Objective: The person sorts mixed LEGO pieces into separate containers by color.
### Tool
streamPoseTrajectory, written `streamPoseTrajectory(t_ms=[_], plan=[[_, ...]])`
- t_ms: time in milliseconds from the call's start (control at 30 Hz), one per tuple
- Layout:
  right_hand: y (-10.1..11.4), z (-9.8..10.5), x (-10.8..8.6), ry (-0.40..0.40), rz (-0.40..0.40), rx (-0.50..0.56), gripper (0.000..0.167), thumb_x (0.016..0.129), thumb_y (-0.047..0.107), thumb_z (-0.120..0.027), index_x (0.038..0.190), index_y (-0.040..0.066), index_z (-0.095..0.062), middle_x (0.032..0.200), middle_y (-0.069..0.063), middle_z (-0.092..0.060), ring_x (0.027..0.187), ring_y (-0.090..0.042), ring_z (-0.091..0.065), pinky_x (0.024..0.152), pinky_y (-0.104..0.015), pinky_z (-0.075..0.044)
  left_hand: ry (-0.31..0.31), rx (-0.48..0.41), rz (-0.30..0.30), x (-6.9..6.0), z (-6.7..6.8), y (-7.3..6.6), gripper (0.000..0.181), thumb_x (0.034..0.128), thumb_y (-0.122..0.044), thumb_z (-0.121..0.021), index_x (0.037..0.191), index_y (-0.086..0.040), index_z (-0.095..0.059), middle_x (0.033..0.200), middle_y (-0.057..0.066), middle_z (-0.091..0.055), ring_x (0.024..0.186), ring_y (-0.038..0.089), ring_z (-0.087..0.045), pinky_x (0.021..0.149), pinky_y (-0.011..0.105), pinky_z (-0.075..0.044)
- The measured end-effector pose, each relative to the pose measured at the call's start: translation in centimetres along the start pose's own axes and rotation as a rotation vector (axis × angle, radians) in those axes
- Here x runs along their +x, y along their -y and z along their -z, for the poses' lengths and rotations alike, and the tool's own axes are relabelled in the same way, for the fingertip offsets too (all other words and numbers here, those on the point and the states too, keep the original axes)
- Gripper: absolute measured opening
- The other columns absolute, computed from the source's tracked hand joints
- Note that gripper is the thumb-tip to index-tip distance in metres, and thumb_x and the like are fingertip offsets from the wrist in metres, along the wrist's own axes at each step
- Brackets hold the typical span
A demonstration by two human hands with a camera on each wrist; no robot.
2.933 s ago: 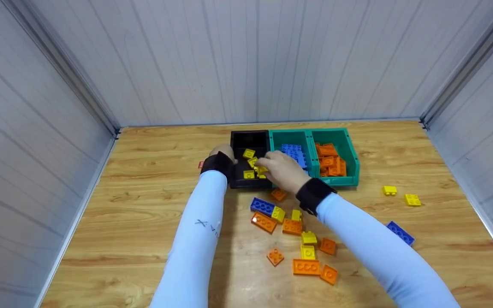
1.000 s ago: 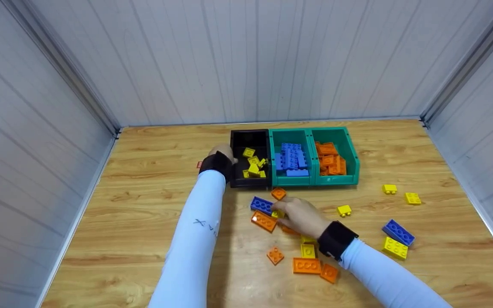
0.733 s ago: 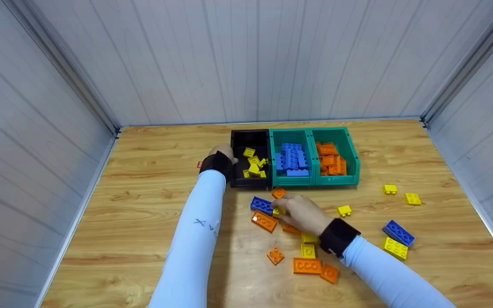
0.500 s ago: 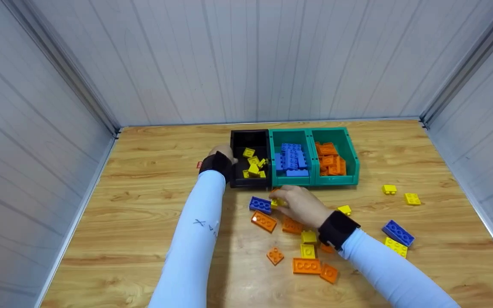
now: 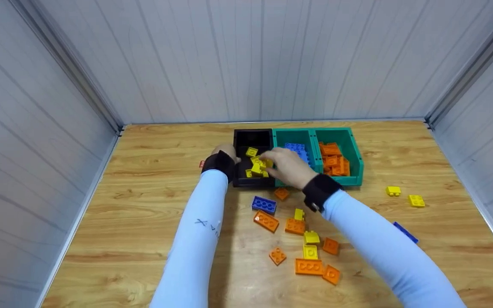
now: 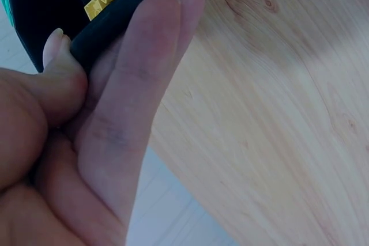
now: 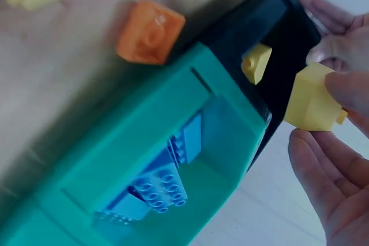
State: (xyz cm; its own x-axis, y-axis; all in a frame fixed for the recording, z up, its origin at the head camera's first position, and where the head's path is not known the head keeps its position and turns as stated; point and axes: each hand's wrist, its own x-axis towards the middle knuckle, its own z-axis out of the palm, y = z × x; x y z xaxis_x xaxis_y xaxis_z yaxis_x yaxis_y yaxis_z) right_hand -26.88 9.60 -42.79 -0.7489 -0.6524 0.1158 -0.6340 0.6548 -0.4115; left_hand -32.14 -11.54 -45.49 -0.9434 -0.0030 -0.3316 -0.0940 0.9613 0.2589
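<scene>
My left hand (image 5: 226,153) grips the left side wall of the black bin (image 5: 253,182). In the left wrist view its thumb (image 6: 60,64) hooks over the rim while the fingers (image 6: 138,61) lie along the outside. Above the bin, my right hand (image 5: 291,166) pinches a yellow brick (image 7: 313,97) between thumb and fingers, seen clearly in the right wrist view. Several yellow bricks (image 5: 251,152) lie inside the black bin. Beside it stand a teal bin (image 5: 278,134) with blue bricks (image 5: 297,149) and another teal bin (image 5: 355,149) with orange bricks (image 5: 334,160).
Loose bricks lie on the wooden table (image 5: 152,222) before the bins: a blue brick (image 5: 264,205), an orange brick (image 5: 266,221), a yellow brick (image 5: 310,252) and several others. Farther right are two yellow bricks and a blue brick (image 5: 405,232). Pale panels (image 5: 246,60) enclose the table.
My right hand has picked the yellow brick up from beside the blue brick and moved up and left over the black bin. The left hand stays on the bin's wall.
</scene>
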Motion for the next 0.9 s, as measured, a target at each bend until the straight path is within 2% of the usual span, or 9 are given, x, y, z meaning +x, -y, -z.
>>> streamPoseTrajectory(t_ms=[33,100,167,200,367,400,533,733,900], plan=[[-0.2,0.0,0.6,-0.006,-0.005,0.0,0.035,0.091,0.009,-0.072,0.126,0.008,-0.066,0.121,-0.012,-0.065,0.109,-0.028,-0.061,0.092,-0.042,-0.051,-0.01,0.016,-0.01,1.6,-0.9,0.7,0.036,0.0963,-0.033,-0.066,0.11,0.0,-0.073,0.113,0.015,-0.07,0.105,0.03,-0.065,0.09,0.038,-0.052],[-0.5,-0.1,1.6,-0.007,-0.025,-0.007,0.034,0.092,0.008,-0.071,0.125,0.009,-0.066,0.12,-0.012,-0.065,0.107,-0.029,-0.061,0.091,-0.042,-0.051,0.001,0.021,-0.007,2.4,-1.4,1.0,0.037,0.0957,-0.034,-0.066,0.112,-0.001,-0.073,0.114,0.014,-0.07,0.106,0.029,-0.065,0.091,0.038,-0.052],[-0.9,-0.3,2.5,0.0,-0.042,-0.022,0.034,0.092,0.006,-0.07,0.125,0.008,-0.067,0.119,-0.014,-0.065,0.106,-0.031,-0.061,0.09,-0.042,-0.051,-0.03,0.033,-0.043,5.0,-3.1,2.0,0.04,0.0925,-0.039,-0.069,0.105,-0.001,-0.074,0.106,0.014,-0.072,0.098,0.029,-0.067,0.083,0.038,-0.054],[-1.2,-0.5,2.8,0.008,-0.05,-0.036,0.034,0.092,0.005,-0.07,0.125,0.008,-0.067,0.119,-0.014,-0.065,0.106,-0.031,-0.062,0.09,-0.042,-0.051,-0.028,0.043,-0.05,5.3,-3.3,2.0,0.041,0.0922,-0.039,-0.069,0.106,-0.002,-0.074,0.107,0.014,-0.072,0.099,0.029,-0.067,0.084,0.038,-0.054],[-2.2,-1.3,4.1,0.044,-0.076,-0.145,0.033,0.091,0.006,-0.069,0.124,0.011,-0.068,0.118,-0.011,-0.067,0.109,-0.031,-0.061,0.104,-0.052,-0.04,0.022,0.019,-0.041,2.0,-1.0,-0.3,0.037,0.0939,-0.033,-0.068,0.106,0.001,-0.073,0.109,0.014,-0.071,0.103,0.028,-0.066,0.089,0.036,-0.052],[-2.4,-1.5,4.3,0.048,-0.081,-0.165,0.033,0.091,0.007,-0.069,0.124,0.011,-0.068,0.118,-0.011,-0.067,0.111,-0.031,-0.06,0.107,-0.055,-0.035,0.061,-0.003,-0.012,0.7,0.0,-1.1,0.035,0.0959,-0.029,-0.067,0.11,0.002,-0.072,0.113,0.014,-0.07,0.109,0.029,-0.064,0.094,0.037,-0.05],[-2.6,-2.1,5.0,0.065,-0.094,-0.207,0.032,0.092,0.01,-0.07,0.123,0.013,-0.069,0.118,-0.01,-0.067,0.116,-0.03,-0.059,0.112,-0.066,-0.017,0.03,-0.025,-0.013,-1.8,1.0,-1.9,0.031,0.0977,-0.026,-0.065,0.107,0.003,-0.073,0.11,0.014,-0.071,0.105,0.028,-0.065,0.092,0.035,-0.05],[-2.5,-1.9,5.0,0.065,-0.074,-0.186,0.029,0.094,0.011,-0.067,0.122,0.011,-0.07,0.119,-0.011,-0.067,0.117,-0.031,-0.058,0.112,-0.067,-0.014,0.003,-0.042,-0.023,-2.4,1.1,-1.4,0.032,0.0981,-0.026,-0.065,0.11,0.003,-0.071,0.113,0.016,-0.07,0.106,0.029,-0.065,0.093,0.037,-0.05],[-2.7,0.0,3.9,0.016,-0.011,-0.118,0.027,0.096,0.01,-0.064,0.122,0.008,-0.069,0.12,-0.013,-0.066,0.115,-0.032,-0.058,0.108,-0.055,-0.035,-0.007,-0.079,-0.004,-2.4,1.1,-0.4,0.03,0.0974,-0.024,-0.066,0.102,0.005,-0.072,0.101,0.018,-0.071,0.099,0.03,-0.066,0.091,0.038,-0.051]])
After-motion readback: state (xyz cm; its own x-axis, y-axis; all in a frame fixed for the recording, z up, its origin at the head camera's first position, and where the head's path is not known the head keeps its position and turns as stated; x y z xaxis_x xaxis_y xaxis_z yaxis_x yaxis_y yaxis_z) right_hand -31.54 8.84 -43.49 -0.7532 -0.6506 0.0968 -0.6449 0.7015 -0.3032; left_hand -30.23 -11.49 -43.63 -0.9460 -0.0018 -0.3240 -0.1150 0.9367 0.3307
